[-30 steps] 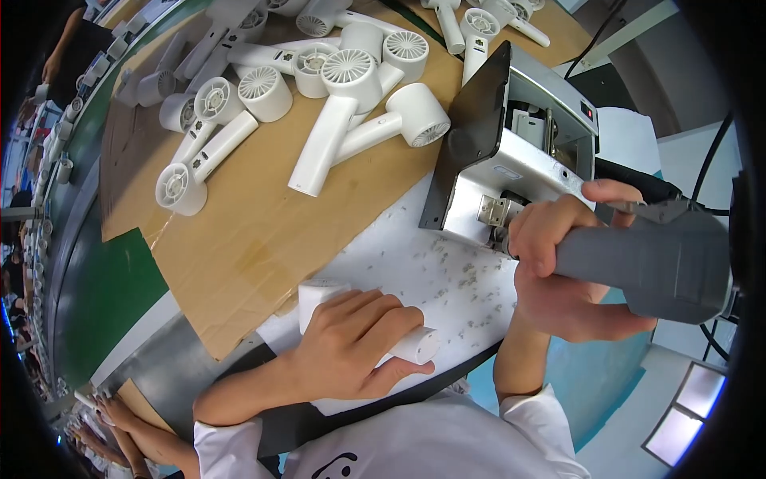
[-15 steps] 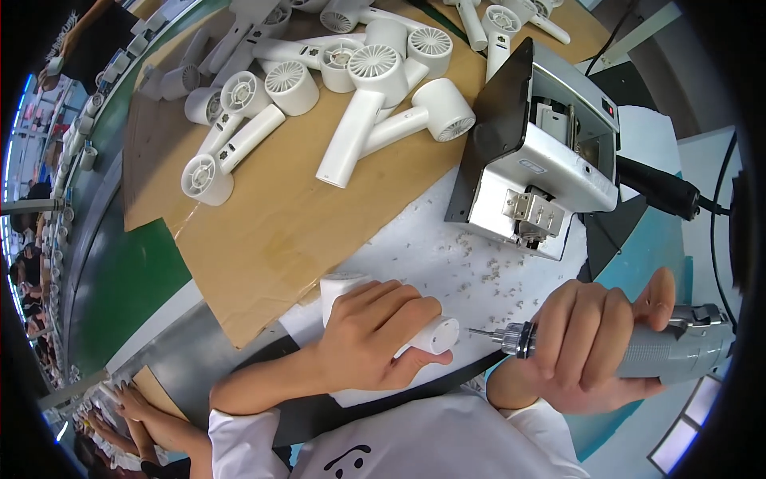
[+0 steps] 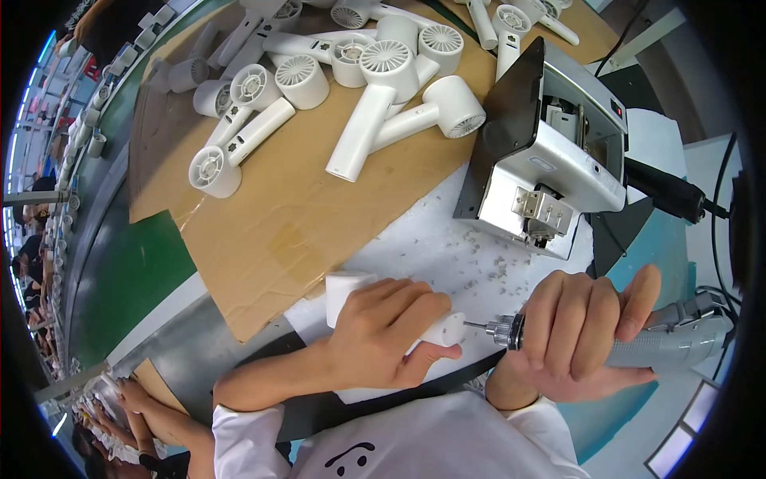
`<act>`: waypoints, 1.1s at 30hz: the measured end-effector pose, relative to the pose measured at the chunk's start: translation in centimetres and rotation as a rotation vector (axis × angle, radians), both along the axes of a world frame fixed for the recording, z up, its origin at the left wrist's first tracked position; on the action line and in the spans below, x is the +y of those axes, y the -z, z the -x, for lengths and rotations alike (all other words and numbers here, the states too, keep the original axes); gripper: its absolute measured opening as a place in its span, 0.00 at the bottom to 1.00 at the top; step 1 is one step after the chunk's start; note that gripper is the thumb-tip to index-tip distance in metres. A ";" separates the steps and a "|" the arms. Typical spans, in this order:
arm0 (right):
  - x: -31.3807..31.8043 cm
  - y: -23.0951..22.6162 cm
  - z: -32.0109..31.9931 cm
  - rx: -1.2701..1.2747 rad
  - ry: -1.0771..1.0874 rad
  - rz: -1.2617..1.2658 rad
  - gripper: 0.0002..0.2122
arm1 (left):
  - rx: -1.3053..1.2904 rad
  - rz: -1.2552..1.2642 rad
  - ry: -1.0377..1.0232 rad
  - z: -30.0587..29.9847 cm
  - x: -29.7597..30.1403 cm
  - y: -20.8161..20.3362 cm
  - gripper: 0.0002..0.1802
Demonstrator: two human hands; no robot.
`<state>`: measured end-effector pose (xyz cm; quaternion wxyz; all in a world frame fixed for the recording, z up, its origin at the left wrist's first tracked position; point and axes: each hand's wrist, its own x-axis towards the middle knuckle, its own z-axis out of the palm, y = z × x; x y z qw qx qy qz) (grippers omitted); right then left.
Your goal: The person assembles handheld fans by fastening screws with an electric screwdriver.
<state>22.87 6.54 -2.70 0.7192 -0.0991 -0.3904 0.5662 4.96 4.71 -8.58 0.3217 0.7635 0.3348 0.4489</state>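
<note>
My left hand (image 3: pixel 389 331) is wrapped round the handle of a white handheld fan (image 3: pixel 348 291), whose round head shows beyond my knuckles. The handle's flat end faces right. In my right hand (image 3: pixel 576 331) lies a grey electric screwdriver (image 3: pixel 670 339), held level, its fingers closed round the body. The thin bit reaches the end of the fan handle and looks to touch it. My palm hides part of the fan and of the tool.
A silver and black screw feeder (image 3: pixel 550 152) stands beyond my right hand. Small screws (image 3: pixel 499 263) lie scattered on a white sheet (image 3: pixel 399 239). Several white fans (image 3: pixel 388 68) are heaped on brown cardboard (image 3: pixel 271 239). Another person's hands (image 3: pixel 132 399) work at the lower left.
The screwdriver has moved left, so its bit has closed the gap to the handle's end. My left hand still grips the fan. The whole view has shifted slightly.
</note>
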 end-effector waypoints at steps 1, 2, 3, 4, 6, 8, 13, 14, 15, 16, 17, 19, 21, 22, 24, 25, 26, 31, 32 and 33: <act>-0.1 0.1 0.1 0.003 -0.003 0.000 0.22 | 0.025 0.003 0.012 -0.1 -0.1 0.0 0.16; -0.1 0.2 0.2 -0.019 -0.006 -0.008 0.22 | 0.050 0.007 0.023 -0.1 -0.1 -0.1 0.16; -0.2 0.2 0.2 -0.043 -0.002 -0.016 0.23 | 0.051 0.005 0.025 -0.1 0.0 -0.2 0.16; -0.2 0.0 -0.1 -0.042 -0.001 -0.018 0.23 | 0.065 0.025 0.035 -0.1 0.1 -0.3 0.17; -0.1 -0.4 -0.7 -0.095 -0.025 -0.054 0.23 | 0.085 0.040 0.039 0.3 0.0 -0.8 0.17; 0.4 -0.1 -1.6 -0.076 -0.014 -0.063 0.25 | 0.121 0.061 0.022 1.2 -0.6 -2.0 0.17; 1.7 -0.4 -5.1 -0.272 0.074 -0.100 0.32 | 0.620 0.304 -0.627 7.3 1.3 -4.3 0.13; 2.0 -0.4 -5.1 -0.278 0.078 -0.106 0.32 | 0.766 0.440 -0.759 8.7 2.5 -4.2 0.15; 2.3 -0.2 -5.0 -0.300 0.128 -0.117 0.34 | 0.754 0.435 -0.748 9.4 3.2 -3.2 0.15; 2.7 -0.1 -4.9 -0.315 0.169 -0.128 0.35 | 0.732 0.310 -0.771 10.3 3.5 -2.3 0.14; 3.2 0.1 -5.0 -0.335 0.128 -0.185 0.39 | 0.709 0.186 -0.790 10.6 3.9 -1.6 0.14; 3.6 0.4 -4.3 -0.341 0.151 -0.191 0.40 | 0.623 0.137 -0.726 8.3 4.8 -1.1 0.15; 4.1 0.9 -4.1 -0.353 0.189 -0.246 0.42 | 0.541 0.090 -0.668 5.7 6.4 -1.6 0.17; 4.3 1.2 -4.0 -0.355 0.186 -0.247 0.42 | 0.439 0.390 -0.625 4.6 7.7 -2.0 0.19; 4.4 1.7 -3.9 -0.319 0.207 -0.200 0.44 | 0.328 0.686 -0.570 4.3 9.1 -1.6 0.21; 4.5 1.7 -3.8 -0.319 0.209 -0.203 0.44 | 0.304 0.653 -0.560 4.5 9.6 -0.6 0.20; 4.6 1.6 -3.6 -0.334 0.237 -0.165 0.45 | 0.280 0.620 -0.550 4.7 9.8 0.0 0.19; 5.0 1.9 -2.7 -0.406 0.305 -0.142 0.42 | -0.138 0.383 -0.678 5.9 7.8 -0.4 0.15; 4.9 1.7 -3.0 -0.418 0.296 -0.132 0.42 | -0.164 0.263 -0.712 5.9 7.7 -1.3 0.14; 5.0 1.7 -3.0 -0.423 0.275 -0.126 0.42 | -0.163 0.264 -0.717 6.2 7.5 -1.9 0.14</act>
